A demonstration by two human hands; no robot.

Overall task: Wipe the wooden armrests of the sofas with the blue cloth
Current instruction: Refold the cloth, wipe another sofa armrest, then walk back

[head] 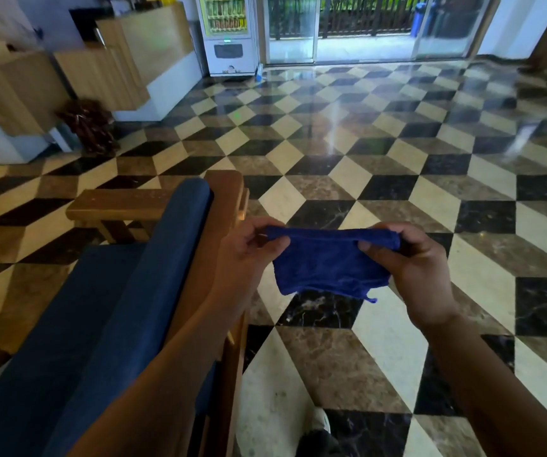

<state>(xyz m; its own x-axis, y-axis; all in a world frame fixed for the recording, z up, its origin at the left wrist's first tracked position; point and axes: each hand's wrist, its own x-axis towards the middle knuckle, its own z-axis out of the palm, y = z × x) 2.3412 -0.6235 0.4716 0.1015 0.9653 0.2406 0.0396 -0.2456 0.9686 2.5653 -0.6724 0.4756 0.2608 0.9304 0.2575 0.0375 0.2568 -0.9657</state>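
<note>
The blue cloth (329, 262) hangs in the air between the two hands, above the checkered floor (397, 153) and just right of the sofa (107, 291). The left hand (249, 252) pinches its top left corner between thumb and fingers; the right hand (410, 262) pinches the top right corner the same way. The top edge is pulled nearly straight between them, and the rest droops in soft folds, with a small tag or loose thread dangling at the lower right.

By the way it sags, the cloth looks light, limp and slightly fuzzy, like a small terry towel. It should not slip from a pinch and nothing about it is fragile, but held by the corners it gives no firm face for rubbing. For wiping, it would likely work better folded or bunched into a pad and pressed under a flat palm, so that the pressure spreads over the wood.

A wooden armrest (117, 201) lies at the far left, beyond the blue seat cushion, well apart from the cloth. The wooden frame (227, 192) behind the blue back cushion stands nearer, just left of the left hand. Both look hard and smooth, so the soft cloth should glide along them easily.
</note>
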